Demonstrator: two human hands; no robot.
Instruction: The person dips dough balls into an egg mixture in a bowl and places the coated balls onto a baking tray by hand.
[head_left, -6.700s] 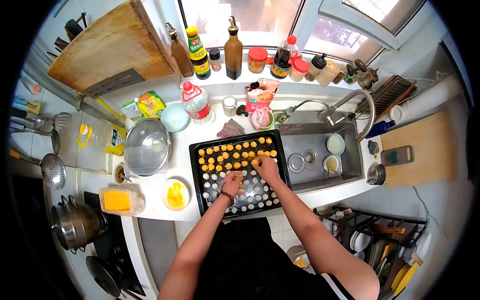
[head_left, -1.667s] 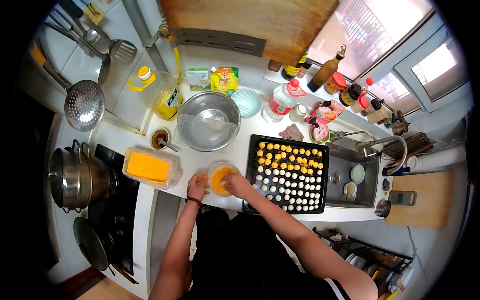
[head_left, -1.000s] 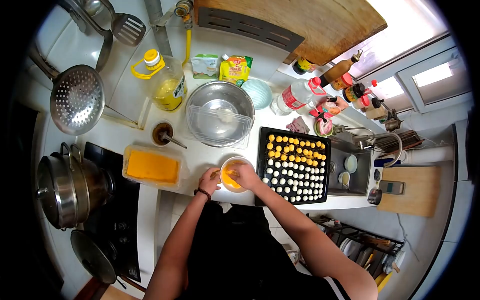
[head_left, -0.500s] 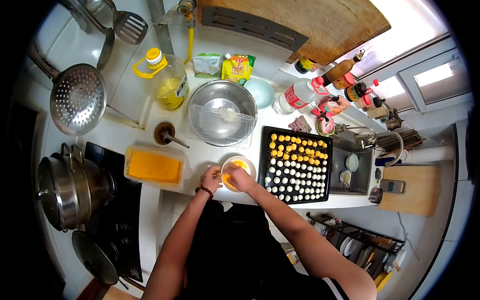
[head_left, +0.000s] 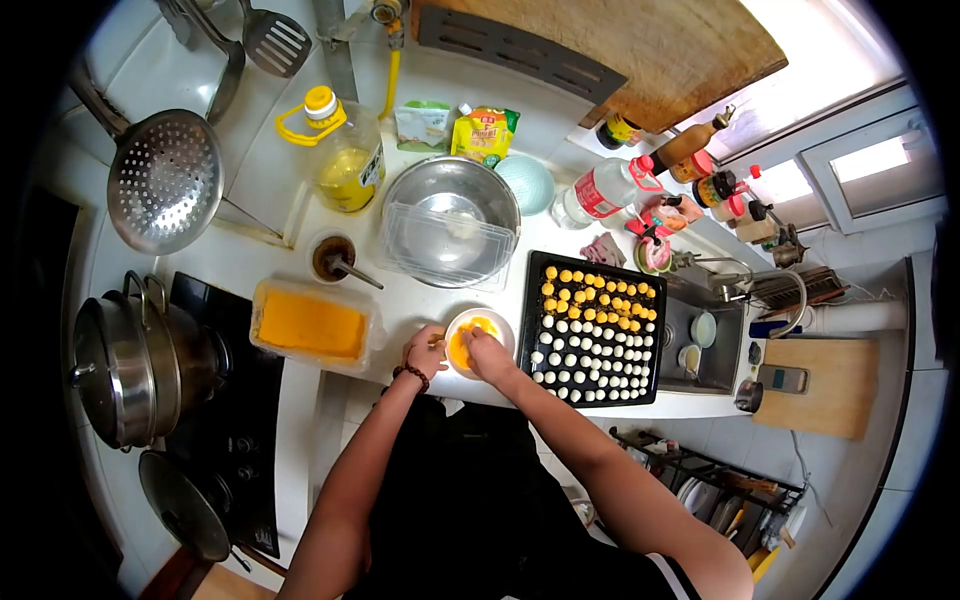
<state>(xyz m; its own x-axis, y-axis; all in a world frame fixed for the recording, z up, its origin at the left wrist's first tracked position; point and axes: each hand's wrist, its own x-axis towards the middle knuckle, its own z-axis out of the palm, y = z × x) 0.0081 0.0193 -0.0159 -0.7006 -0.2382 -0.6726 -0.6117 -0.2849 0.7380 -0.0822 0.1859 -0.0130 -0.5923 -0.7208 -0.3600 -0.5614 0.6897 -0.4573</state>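
A small white bowl (head_left: 508, 334) with orange-yellow matter in it stands near the counter's front edge. My right hand (head_left: 487, 356) reaches into the bowl from the right, its fingers bunched together; whatever they hold is hidden. Against the bowl's left side is my left hand (head_left: 425, 353), wearing a beaded bracelet, with curled fingers whose contents I cannot make out. To the right lies a black baking tray (head_left: 590, 398) carrying rows of small balls, orange-yellow in the far rows and white in the near ones. A clear plastic tub (head_left: 312, 325) holding an orange mass sits on the left.
Behind the bowl stands a large steel basin (head_left: 400, 187) with a clear plastic lid (head_left: 450, 243) across it. A cup (head_left: 330, 256) with a handled utensil, an oil jug (head_left: 348, 170) and a water bottle (head_left: 598, 192) stand around. A sink (head_left: 690, 330) lies right, a stove (head_left: 235, 400) left.
The camera view has shifted slightly. My right hand still works inside the bowl, its fingers a little differently placed, and my left hand remains beside it.
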